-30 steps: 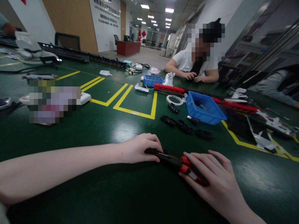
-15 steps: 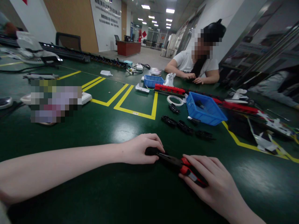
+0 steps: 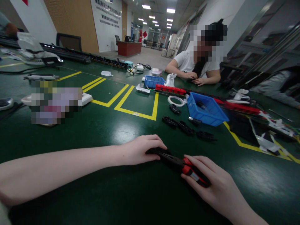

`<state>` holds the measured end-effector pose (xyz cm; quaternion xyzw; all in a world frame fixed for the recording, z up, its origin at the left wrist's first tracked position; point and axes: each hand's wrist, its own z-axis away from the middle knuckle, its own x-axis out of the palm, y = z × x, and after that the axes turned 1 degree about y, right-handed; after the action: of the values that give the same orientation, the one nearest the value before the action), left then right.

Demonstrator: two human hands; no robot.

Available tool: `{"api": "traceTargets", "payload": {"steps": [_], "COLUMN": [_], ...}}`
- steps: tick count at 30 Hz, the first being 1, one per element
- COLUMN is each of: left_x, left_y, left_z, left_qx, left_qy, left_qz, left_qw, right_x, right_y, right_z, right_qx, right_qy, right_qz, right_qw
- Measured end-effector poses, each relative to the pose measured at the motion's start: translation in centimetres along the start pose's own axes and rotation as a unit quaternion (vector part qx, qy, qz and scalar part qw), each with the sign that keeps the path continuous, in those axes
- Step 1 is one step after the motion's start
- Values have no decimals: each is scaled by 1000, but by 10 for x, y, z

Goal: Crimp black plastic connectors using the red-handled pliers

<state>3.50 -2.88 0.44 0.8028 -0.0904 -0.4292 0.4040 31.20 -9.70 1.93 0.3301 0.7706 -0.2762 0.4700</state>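
Near the middle of the green table, my left hand [image 3: 145, 150] has its thumb and fingers closed round a small black part [image 3: 153, 151], which is mostly hidden by the fingers. My right hand [image 3: 213, 179] is wrapped round the red and black handles of long-nosed pliers [image 3: 187, 166]. The jaws point left and reach the black part at my left fingertips. Whether the jaws grip it cannot be made out. Beyond my hands lie several black parts [image 3: 185, 127] in a loose group.
A blue bin [image 3: 206, 109] and a white tape roll [image 3: 176, 101] stand beyond the black parts. Farther back are a smaller blue bin [image 3: 154, 81] and a red strip [image 3: 170, 89]. A person [image 3: 199, 67] sits across the table. A blurred-out object [image 3: 56, 106] lies at left.
The pliers and my right hand have shifted slightly right and down. My left fingertips reach a little farther right, over the black part.
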Motion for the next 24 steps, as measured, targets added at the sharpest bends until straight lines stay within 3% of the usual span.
{"api": "traceTargets", "payload": {"steps": [24], "left_x": [1], "left_y": [-4], "left_z": [1], "left_qx": [13], "left_qy": [-4], "left_qz": [-54], "left_qw": [998], "right_x": [2], "right_y": [8], "right_z": [3], "right_qx": [-40], "right_qy": [39], "right_qz": [67], "right_qw": [996]}}
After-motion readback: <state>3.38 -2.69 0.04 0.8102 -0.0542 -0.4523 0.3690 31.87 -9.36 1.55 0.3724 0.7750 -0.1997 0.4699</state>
